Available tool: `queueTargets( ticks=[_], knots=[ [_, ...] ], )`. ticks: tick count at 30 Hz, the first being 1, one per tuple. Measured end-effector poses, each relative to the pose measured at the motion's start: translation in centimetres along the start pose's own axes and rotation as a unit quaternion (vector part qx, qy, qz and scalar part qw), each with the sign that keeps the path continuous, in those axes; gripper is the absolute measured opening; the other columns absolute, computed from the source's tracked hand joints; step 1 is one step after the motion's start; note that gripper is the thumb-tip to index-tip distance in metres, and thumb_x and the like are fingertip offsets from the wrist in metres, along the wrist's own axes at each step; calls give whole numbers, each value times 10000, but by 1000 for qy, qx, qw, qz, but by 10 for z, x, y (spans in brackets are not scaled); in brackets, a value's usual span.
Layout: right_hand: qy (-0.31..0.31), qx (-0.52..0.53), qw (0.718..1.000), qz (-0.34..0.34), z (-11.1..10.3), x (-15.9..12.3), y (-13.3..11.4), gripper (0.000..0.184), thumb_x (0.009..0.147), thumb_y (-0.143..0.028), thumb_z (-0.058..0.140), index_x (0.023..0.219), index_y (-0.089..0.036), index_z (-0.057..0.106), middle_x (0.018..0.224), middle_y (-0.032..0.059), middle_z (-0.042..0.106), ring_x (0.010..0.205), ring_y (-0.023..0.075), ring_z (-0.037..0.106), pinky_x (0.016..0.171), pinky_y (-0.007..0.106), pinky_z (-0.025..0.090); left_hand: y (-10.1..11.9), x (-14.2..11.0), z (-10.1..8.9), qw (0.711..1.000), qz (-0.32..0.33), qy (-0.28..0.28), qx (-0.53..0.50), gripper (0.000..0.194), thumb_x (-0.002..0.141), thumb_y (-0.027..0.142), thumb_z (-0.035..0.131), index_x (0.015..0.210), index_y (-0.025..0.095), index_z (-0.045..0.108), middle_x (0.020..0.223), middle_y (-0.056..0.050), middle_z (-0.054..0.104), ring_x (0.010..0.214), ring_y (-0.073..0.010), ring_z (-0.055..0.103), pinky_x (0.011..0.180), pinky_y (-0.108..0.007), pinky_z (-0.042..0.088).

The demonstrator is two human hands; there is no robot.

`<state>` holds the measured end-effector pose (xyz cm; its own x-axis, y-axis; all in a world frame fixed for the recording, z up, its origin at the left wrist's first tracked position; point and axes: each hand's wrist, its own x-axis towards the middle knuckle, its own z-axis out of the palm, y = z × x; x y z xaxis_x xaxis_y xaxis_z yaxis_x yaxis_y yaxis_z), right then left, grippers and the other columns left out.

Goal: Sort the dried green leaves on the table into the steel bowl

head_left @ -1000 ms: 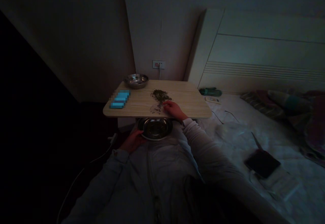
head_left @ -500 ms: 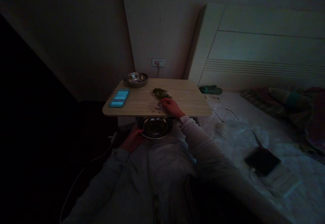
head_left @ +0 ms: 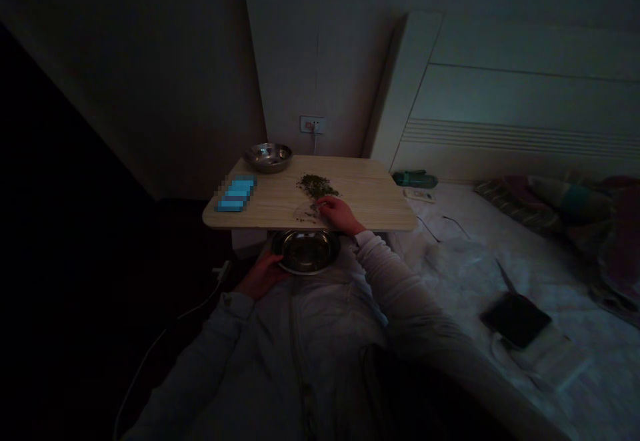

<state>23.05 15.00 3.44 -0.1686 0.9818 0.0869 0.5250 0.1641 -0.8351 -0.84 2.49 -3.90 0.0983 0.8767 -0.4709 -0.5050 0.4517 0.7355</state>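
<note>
Bunching its fingertips at the pile's near edge, right hand; pinched bit, if any, can't tell. Left hand clasps lower bowl rim, below tabletop. Two metal bowls, one dark-green pile on tabletop, one lit screen; loose bits too small to count.

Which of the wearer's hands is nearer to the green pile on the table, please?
The right: its fingers are at the near edge of the pile. The left hand is below the tabletop, at the lower bowl's rim.
</note>
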Motion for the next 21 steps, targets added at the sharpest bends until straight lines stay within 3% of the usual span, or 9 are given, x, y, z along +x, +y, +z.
queueTargets(
  ticks=[7, 13, 17, 21],
  knots=[
    [0, 7, 1000, -9, -2, -2, -2, 267, 894, -265, 671, 1089, -203, 841, 755, -14, 768, 749, 171, 670, 776, 286, 531, -1, 2, -2, 1000, -2, -6, -2, 579, 804, 112, 783, 1372, 209, 723, 1157, -94, 853, 971, -277, 828, 860, -382, 684],
    [-8, -11, 1000, 7, -5, -6, -8, 304, 906, -260, 663, 1130, -191, 855, 849, 19, 800, 831, 197, 695, 870, 319, 552, 0, 1, 0, 1000, 2, 3, 10, 544, 814, 112, 786, 1350, 192, 732, 1136, -97, 855, 916, -261, 822, 825, -374, 690],
    [-5, 3, 1000, -5, -4, -4, -3, 279, 883, -258, 671, 1088, -203, 852, 771, -12, 767, 775, 176, 668, 820, 300, 541, 1, 0, 1, 1000, -1, 9, 16, 517, 812, 110, 785, 1321, 191, 744, 1078, -82, 856, 835, -240, 810, 769, -351, 682],
    [-7, 10, 1000, -21, -4, -3, -2, 245, 890, -275, 674, 1043, -204, 851, 739, -19, 748, 766, 174, 657, 800, 294, 528, 2, -1, 2, 1000, -4, 9, 14, 539, 808, 114, 787, 1338, 202, 743, 1130, -93, 861, 919, -272, 828, 817, -375, 689]
  ],
)
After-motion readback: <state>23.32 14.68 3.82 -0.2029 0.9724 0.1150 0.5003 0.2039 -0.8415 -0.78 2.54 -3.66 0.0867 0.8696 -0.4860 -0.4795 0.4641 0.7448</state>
